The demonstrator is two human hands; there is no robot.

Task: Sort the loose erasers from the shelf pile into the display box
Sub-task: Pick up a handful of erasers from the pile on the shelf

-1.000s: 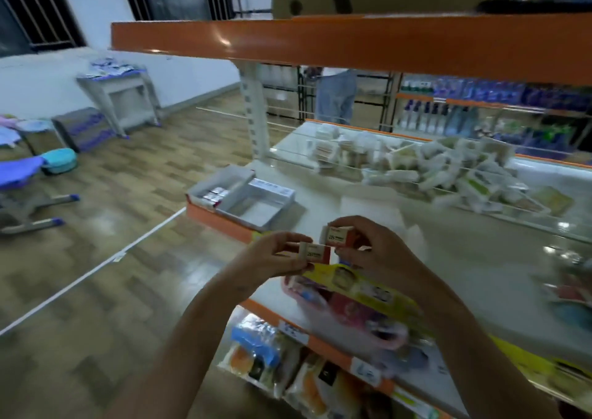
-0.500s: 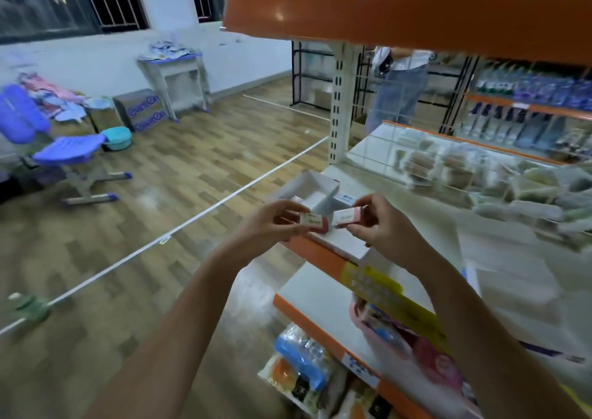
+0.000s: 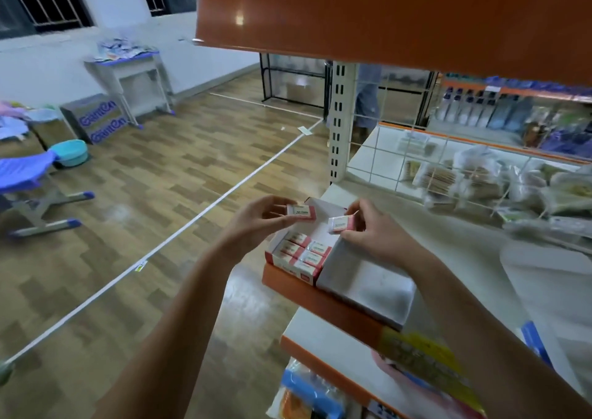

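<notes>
An open white display box (image 3: 333, 208) sits at the left end of the white shelf (image 3: 448, 258), with several red-and-white erasers (image 3: 299, 252) lined up in its near part. My left hand (image 3: 256, 220) pinches one red-and-white eraser (image 3: 301, 212) just above the box's far part. My right hand (image 3: 374, 229) pinches a second eraser (image 3: 341, 224) over the box's right side. The box's grey lid (image 3: 365, 281) lies open to the right, under my right wrist.
An orange upper shelf (image 3: 384, 18) overhangs the work area. A wire grid divider (image 3: 416, 162) backs the shelf, with bagged goods (image 3: 474, 181) behind it. A lower shelf (image 3: 326, 338) holds packets. Wooden floor, a small table (image 3: 128, 72) and a person's legs (image 3: 366, 98) lie beyond.
Both hands have carried their erasers left along the shelf to over the display box, and my view has turned left and down onto the box.
</notes>
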